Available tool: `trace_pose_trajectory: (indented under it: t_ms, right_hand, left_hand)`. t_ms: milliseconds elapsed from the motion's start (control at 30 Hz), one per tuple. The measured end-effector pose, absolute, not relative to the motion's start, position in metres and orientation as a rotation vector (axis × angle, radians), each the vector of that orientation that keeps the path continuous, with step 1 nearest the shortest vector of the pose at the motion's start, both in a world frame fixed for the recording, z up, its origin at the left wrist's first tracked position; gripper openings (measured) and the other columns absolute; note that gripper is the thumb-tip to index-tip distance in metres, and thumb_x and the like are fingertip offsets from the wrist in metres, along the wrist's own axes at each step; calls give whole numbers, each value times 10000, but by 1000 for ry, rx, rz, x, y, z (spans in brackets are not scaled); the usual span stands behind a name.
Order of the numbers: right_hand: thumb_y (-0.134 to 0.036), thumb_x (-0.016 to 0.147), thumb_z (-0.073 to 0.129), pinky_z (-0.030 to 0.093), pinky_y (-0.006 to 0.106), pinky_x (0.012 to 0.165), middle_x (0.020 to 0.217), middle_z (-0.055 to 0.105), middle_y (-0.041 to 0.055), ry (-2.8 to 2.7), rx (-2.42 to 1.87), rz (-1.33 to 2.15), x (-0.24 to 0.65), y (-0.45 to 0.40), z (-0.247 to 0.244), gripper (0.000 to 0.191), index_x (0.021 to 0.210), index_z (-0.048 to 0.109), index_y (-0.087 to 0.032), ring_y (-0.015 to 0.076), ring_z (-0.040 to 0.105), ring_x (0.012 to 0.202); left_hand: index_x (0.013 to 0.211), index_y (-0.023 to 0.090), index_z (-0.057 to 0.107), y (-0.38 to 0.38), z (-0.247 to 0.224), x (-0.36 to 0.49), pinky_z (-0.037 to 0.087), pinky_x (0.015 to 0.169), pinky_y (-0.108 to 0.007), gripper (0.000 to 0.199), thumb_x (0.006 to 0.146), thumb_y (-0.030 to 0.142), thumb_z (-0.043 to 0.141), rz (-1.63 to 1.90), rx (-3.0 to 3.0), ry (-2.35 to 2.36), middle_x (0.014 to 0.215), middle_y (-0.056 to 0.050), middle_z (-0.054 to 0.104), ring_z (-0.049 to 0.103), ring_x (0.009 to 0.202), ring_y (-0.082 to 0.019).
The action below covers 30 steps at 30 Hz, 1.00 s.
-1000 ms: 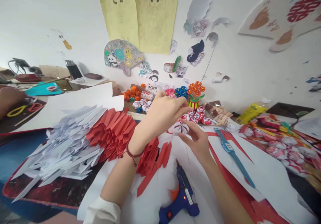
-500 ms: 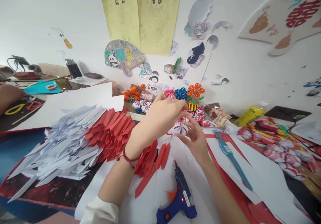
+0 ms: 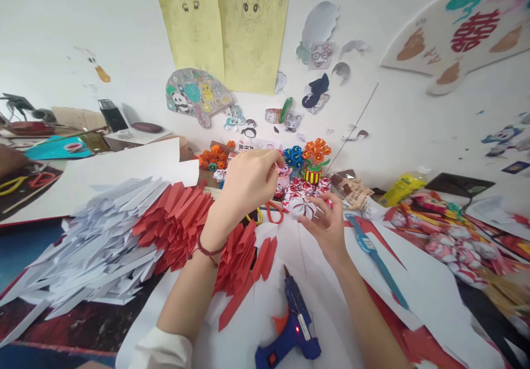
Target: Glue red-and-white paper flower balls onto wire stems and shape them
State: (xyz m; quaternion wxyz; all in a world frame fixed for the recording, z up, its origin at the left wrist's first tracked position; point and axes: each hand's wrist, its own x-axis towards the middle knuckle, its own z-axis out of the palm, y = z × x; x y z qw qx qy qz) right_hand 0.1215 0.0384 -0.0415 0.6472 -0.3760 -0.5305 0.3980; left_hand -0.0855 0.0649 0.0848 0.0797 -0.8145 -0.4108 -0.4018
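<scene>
My right hand [image 3: 327, 223] grips a white paper flower ball with dark red stripes [image 3: 301, 208] between thumb and fingers, above the white paper. A thin straight wire [image 3: 351, 129] slants up to the right, apparently from behind the ball. To the left and higher, my left hand [image 3: 250, 178] is apart from the ball, its fingers bent together; whether anything is pinched in them is hidden. Below both hands lies a blue hot glue gun [image 3: 292, 322] with a lit red light. Folded red paper strips [image 3: 174, 214] lie beside my left forearm.
A heap of folded white paper strips [image 3: 99, 236] lies at the left. Scissors [image 3: 275, 212] lie behind my left hand. A teal watch [image 3: 375, 253] rests at the right. Finished red-and-white balls [image 3: 296, 187], a potted orange flower [image 3: 316, 156] and a yellow bottle [image 3: 403, 187] stand towards the wall.
My left hand has drawn away from the paper ball, up and to the left. The ball stays in my right hand and shows more fully, and more of the thin wire shows.
</scene>
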Motion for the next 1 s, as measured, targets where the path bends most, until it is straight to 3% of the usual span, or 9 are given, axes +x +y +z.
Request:
trace_pose_trajectory:
  t_ms: [333,533,700,800,1000]
  right_hand:
    - [-291,689,871,566,286,756,1156,632,-3,-1197,-904,898,126,39,-41,656,1174,431,-334,147,659,880]
    - [-321,689,869,580,302,759,1163,627,7,-1199,-920,902,126,39,-40,658,1179,430,-330,159,655,894]
    - [-333,703,860,584,321,767,1170,615,12,-1204,-925,917,126,38,-39,650,1189,429,-332,169,652,911]
    - [-341,711,854,583,327,774,1180,612,19,-1211,-932,921,126,37,-39,648,1199,428,-330,173,649,912]
    - [-331,712,855,558,307,782,1155,598,5,-1211,-929,914,127,38,-40,643,1199,436,-332,155,642,886]
  left_hand:
    - [998,201,690,69,82,-84,464,750,-329,226,919,111,499,-989,-2452,-1230,948,-38,760,690,891,-228]
    - [1100,172,685,74,78,-84,463,671,-282,254,937,93,507,-1044,-2560,-1271,862,-68,757,692,757,-197]
    - [950,167,714,77,77,-83,452,643,-265,165,923,123,557,-1151,-2647,-1218,696,-36,718,663,644,-173]
    - [908,174,711,77,77,-82,434,624,-265,214,964,181,505,-1114,-2631,-1218,630,-20,679,624,583,-163]
    - [1204,191,649,78,72,-76,445,619,-279,293,975,230,470,-971,-2489,-1354,671,-27,685,650,634,-207]
